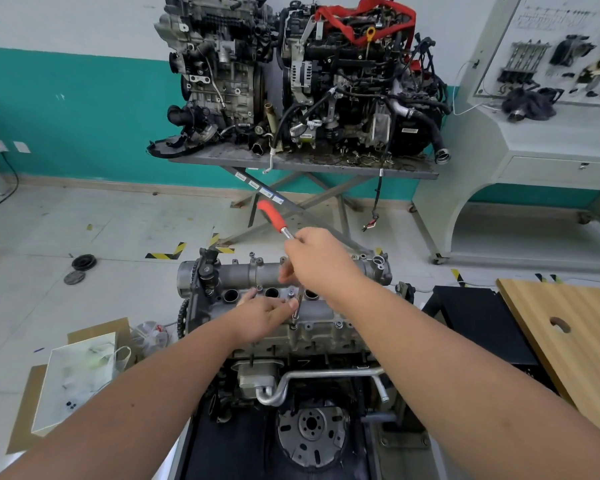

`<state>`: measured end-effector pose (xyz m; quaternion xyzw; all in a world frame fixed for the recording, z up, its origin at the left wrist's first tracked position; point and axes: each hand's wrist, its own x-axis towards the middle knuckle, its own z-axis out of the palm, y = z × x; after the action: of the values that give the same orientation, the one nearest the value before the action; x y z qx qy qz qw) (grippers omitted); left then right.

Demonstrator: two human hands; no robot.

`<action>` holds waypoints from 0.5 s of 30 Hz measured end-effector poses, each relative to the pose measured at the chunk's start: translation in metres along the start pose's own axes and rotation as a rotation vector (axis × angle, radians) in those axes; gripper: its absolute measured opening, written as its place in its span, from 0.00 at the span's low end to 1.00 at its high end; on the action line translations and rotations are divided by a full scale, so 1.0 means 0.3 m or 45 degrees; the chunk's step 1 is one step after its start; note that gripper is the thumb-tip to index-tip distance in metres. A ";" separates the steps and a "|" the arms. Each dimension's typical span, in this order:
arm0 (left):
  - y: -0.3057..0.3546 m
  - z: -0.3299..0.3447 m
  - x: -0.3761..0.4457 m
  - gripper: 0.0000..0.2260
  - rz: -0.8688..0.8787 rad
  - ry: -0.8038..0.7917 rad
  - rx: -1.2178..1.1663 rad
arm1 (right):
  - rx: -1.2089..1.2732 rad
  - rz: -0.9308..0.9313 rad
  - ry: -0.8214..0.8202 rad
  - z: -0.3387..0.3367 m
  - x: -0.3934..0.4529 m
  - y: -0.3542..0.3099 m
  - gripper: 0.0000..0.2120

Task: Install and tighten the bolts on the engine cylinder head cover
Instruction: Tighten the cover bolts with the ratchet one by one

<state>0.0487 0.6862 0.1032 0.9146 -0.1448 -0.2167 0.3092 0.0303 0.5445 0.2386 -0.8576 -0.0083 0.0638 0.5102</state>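
We are leaning over the engine point(291, 344), which is sitting right under both hands. Its cylinder head cover point(243, 271) is lying directly beneath our palms, spark plug holes facing up. Off to the right of our right arm a wooden board point(568, 327) is lying flat; left of our left arm a white tray point(77, 379) is resting on cardboard. Our right hand point(321, 261) is curling around the shaft of a wrench with a red handle point(272, 216), handle sticking up and away past the knuckles. Our left hand point(262, 317) is resting on the cover, fingertips pinching the thin extension point(299, 303) just under the right hand. That extension is standing on a bolt point(294, 326) at the cover's near edge, just beside the left fingertips.
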 end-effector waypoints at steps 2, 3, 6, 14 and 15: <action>0.002 -0.001 -0.001 0.26 0.011 0.004 0.018 | 0.557 0.268 -0.122 -0.006 0.000 -0.011 0.05; 0.004 -0.002 -0.001 0.27 0.010 0.008 0.025 | 0.825 0.342 -0.137 -0.008 0.003 -0.009 0.03; 0.004 -0.004 0.000 0.27 0.052 0.001 0.070 | 1.467 0.422 -0.113 0.005 0.010 0.026 0.06; 0.009 -0.006 -0.002 0.26 0.057 -0.004 0.041 | 1.199 -0.039 0.137 0.092 -0.022 0.110 0.08; 0.006 -0.007 -0.001 0.27 0.059 -0.005 0.054 | 1.019 -0.105 0.183 0.099 -0.027 0.119 0.10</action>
<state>0.0492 0.6860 0.1060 0.9168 -0.1712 -0.2081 0.2946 0.0169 0.5526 0.1942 -0.5925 0.0185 -0.0185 0.8052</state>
